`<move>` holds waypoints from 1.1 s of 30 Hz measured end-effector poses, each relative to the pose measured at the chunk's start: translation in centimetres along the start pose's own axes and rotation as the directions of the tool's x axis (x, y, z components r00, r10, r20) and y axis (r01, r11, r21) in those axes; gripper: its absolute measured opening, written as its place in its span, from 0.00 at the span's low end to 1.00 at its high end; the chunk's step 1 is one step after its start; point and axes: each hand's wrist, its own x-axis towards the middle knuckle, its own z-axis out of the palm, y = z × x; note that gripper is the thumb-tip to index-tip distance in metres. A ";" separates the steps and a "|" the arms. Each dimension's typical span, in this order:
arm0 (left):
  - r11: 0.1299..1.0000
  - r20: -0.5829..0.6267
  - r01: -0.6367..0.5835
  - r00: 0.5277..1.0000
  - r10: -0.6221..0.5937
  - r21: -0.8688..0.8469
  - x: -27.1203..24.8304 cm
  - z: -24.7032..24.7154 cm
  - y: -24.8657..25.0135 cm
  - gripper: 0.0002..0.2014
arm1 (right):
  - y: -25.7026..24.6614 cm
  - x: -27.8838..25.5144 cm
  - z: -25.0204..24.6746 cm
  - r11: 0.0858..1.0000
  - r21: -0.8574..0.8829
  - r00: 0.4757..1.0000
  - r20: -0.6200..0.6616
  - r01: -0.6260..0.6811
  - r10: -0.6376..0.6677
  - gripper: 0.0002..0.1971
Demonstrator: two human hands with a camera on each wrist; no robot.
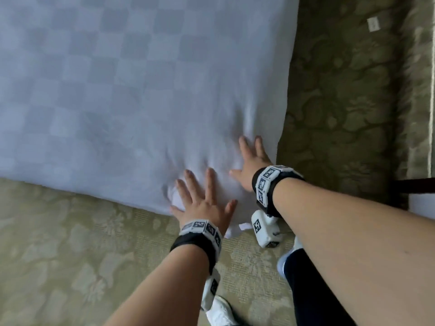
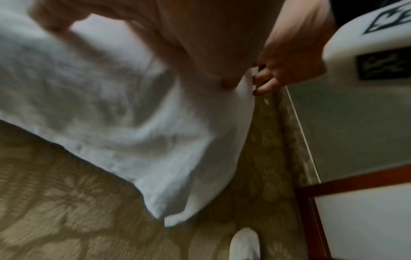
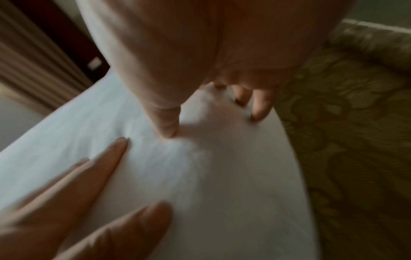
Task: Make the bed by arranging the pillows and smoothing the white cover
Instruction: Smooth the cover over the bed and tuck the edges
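Note:
The white cover [image 1: 131, 85] has a faint checked weave and lies flat over the bed, creased only at its near right corner. My left hand [image 1: 202, 196] lies flat on that corner with fingers spread and straight. My right hand [image 1: 251, 158] presses flat beside it, close to the cover's right edge. In the right wrist view the right hand's fingertips [image 3: 169, 130] dent the cover [image 3: 222, 193], and the left hand [image 3: 89, 193] lies next to it. In the left wrist view the cover's corner [image 2: 166, 176] hangs down toward the floor. No pillow is in view.
Green-gold patterned carpet [image 1: 341, 102] surrounds the bed corner on the right and in front. A small white card [image 1: 373, 24] lies on it far right. Dark wood furniture [image 1: 414, 187] stands at the right edge. My white shoes [image 1: 221, 311] stand below the hands.

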 end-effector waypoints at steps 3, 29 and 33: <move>0.985 0.183 0.142 0.970 -0.158 0.097 -2.1 -2.0 2.8 0.51 | 3.0 -3.4 -3.9 0.979 -0.171 0.895 0.446 0.112 -0.025 0.46; 0.913 -0.475 -0.245 0.877 0.066 -0.326 11.3 -81.6 31.6 0.38 | -18.8 -1.0 -82.5 0.872 -0.486 0.893 -0.366 0.056 -0.261 0.24; 0.907 -0.478 -0.267 0.874 0.086 -0.325 16.1 -86.7 36.6 0.38 | -18.5 2.6 -89.4 0.880 -0.474 0.889 -0.385 0.038 -0.246 0.24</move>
